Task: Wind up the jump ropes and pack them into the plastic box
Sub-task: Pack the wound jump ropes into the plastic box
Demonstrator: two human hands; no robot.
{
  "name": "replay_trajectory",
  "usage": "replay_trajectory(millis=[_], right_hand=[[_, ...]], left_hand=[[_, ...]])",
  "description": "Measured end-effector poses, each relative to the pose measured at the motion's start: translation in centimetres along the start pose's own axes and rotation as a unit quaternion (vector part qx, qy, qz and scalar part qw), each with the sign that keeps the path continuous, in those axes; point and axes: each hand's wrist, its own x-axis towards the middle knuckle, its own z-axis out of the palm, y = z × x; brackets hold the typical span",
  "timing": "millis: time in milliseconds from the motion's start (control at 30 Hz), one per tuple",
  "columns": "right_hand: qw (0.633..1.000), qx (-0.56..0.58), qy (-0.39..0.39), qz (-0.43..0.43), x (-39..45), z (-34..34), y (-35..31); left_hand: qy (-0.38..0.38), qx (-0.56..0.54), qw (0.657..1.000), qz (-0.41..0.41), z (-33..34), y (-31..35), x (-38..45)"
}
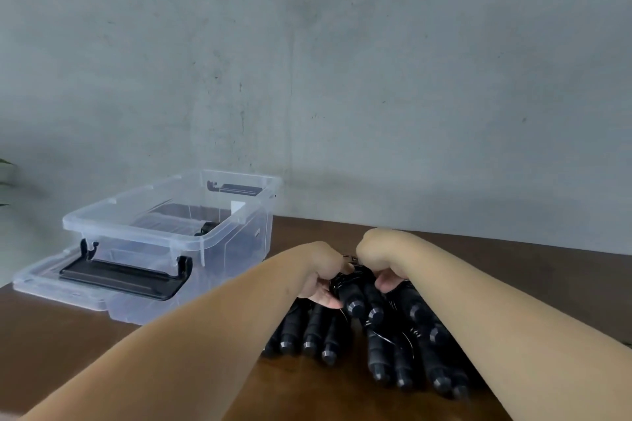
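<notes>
Box (236, 243), clear plastic, open-topped, at 9 o'clock on the table (85, 345); it sits on its lid (68, 278), which lies flat beneath with a black latch (119, 275) facing the viewer. A second latch shows at the far rim. Dark items lie inside on the bottom, too blurred to name.

Left hand (321, 280), at centre, fingers curled round one pair of black handles (355, 301) and thin wire cord, thumb side toward the viewer. Grip firm.

Ropes (386, 352), black, heaped on the table from 6 to 4 o'clock, just beside and under both hands; stubby handles point toward the viewer, cords looped between them. Count unclear.

Right hand (383, 267), just right of the left, touching the same bundle, fingers curled down and pinching the cord at the handle tops.

Wall (342, 61), grey concrete, from 10 to 2 o'clock behind the table.
</notes>
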Motion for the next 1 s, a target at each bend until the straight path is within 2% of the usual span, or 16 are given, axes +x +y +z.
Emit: replay_trajectory(millis=[100, 167, 367, 500, 667, 800, 1000], right_hand=[[0.983, 0.178, 0.023, 0.03, 0.6, -0.6, 0.5], [0.969, 0.244, 0.023, 0.023, 0.7, -1.3, 0.4], [0.946, 0.32, 0.042, -0.009, 0.6, -3.7, -0.6], [0.919, 0.389, 0.029, -0.061, -0.3, -5.5, -2.3], [0.901, 0.401, 0.08, -0.142, -1.3, -7.4, -5.4], [0.89, 0.407, 0.093, -0.182, -1.0, -8.0, -9.2], [0.89, 0.366, 0.067, -0.263, 1.0, -7.5, -17.0]], left_hand=[[0.01, -0.019, 1.0, 0.02, -0.2, 0.6, -0.2], [0.024, -0.022, 0.999, 0.04, -0.4, 1.4, -0.4], [0.116, 0.056, 0.98, 0.149, -1.6, 4.8, -2.0], [0.141, 0.039, 0.967, 0.207, -2.6, 6.8, -2.8], [0.191, 0.027, 0.946, 0.261, -5.0, 9.3, -4.4], [0.248, 0.026, 0.926, 0.282, -8.5, 10.5, -6.1], [0.309, 0.029, 0.922, 0.232, -16.5, 10.7, -7.6]])
